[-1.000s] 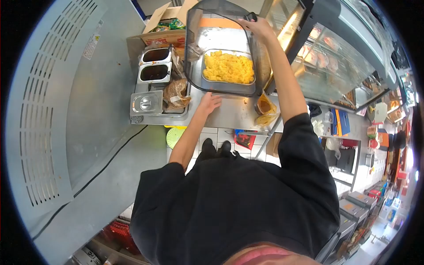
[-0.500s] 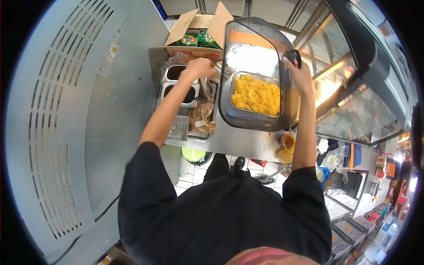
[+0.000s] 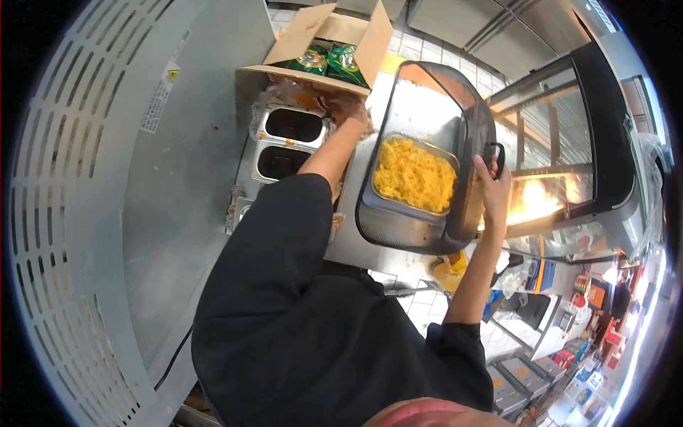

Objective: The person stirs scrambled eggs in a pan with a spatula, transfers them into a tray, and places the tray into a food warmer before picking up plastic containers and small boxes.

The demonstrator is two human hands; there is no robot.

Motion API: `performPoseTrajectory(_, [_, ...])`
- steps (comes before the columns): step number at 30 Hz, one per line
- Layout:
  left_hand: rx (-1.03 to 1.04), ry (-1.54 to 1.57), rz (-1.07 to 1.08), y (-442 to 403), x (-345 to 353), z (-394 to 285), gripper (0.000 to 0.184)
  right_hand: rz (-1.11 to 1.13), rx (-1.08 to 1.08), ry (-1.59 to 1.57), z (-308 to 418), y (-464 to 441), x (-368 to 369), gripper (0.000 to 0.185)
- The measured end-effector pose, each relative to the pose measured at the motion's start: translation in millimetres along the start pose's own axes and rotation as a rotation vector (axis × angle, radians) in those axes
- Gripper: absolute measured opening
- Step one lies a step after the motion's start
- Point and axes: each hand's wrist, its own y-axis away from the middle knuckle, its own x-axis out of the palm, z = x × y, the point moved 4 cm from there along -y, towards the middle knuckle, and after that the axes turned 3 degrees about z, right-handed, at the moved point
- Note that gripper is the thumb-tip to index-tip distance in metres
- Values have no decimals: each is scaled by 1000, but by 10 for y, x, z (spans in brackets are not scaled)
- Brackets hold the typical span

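Observation:
My right hand [image 3: 494,186] is closed round the black handle [image 3: 497,160] of a dark-rimmed, see-through cover [image 3: 462,196]. Through the cover shows a metal tray [image 3: 410,207] of yellow, crumbly food [image 3: 415,174]. My left hand [image 3: 350,114] reaches past two metal containers of dark contents [image 3: 294,125], to the near side of the cardboard box. Its fingers are blurred among plastic wrapping, so whether they hold anything cannot be made out.
An open cardboard box [image 3: 313,35] with green packets [image 3: 344,62] stands behind the containers. A large grey metal panel [image 3: 188,142] rises at the left. On the right is a lit glass cabinet [image 3: 544,199]. A yellow-stained container [image 3: 449,270] sits at the counter's near edge.
My left hand has gone from the counter's near edge, over the metal containers, to beside the box. My right hand keeps its hold on the handle. The whole view has shifted and turned.

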Motion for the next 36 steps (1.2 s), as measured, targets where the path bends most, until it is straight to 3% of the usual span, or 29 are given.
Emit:
performPoseTrajectory(3, [8,65,-9,-78,-31,28,54,-85,-80,173,-51,30,122,41])
performPoseTrajectory(5, [10,106,-31,-179,-59,53,52,-57,18,254,-29,82,202,48])
performPoseTrajectory(7, [-6,139,-63,-319,-67,128,51,-222,-248,468,-446,-9,310,53])
performPoseTrajectory(9, [7,150,-129,-373,-194,197,49,-58,-53,423,-337,83,404,62])
performPoseTrajectory(11, [98,152,-245,-241,-473,189,49,-90,-106,485,-454,107,531,57])
performPoseTrajectory(14, [211,101,-219,-239,-605,186,49,-74,-115,557,-485,161,733,52])
performPoseTrajectory(15, [163,13,-31,-256,-588,221,48,-58,-104,578,-439,182,779,51])
performPoseTrajectory(18, [242,50,-299,-301,-491,245,41,-47,-103,583,-407,210,892,46])
performPoseTrajectory(24, [303,-553,-255,236,-891,63,23,-20,-90,653,-387,354,1148,37])
performPoseTrajectory(29, [472,-564,-284,518,-1279,-76,11,2,-85,670,-343,365,1120,36])
performPoseTrajectory(33, [467,-663,-332,731,-1551,-252,11,-38,-109,671,-421,369,1073,51])
performPoseTrajectory(34, [452,-629,-264,783,-1636,-309,12,-25,-138,693,-430,377,1050,60])
performPoseTrajectory(36, [482,-614,-214,909,-1822,-416,14,-30,-166,623,-429,424,975,61])
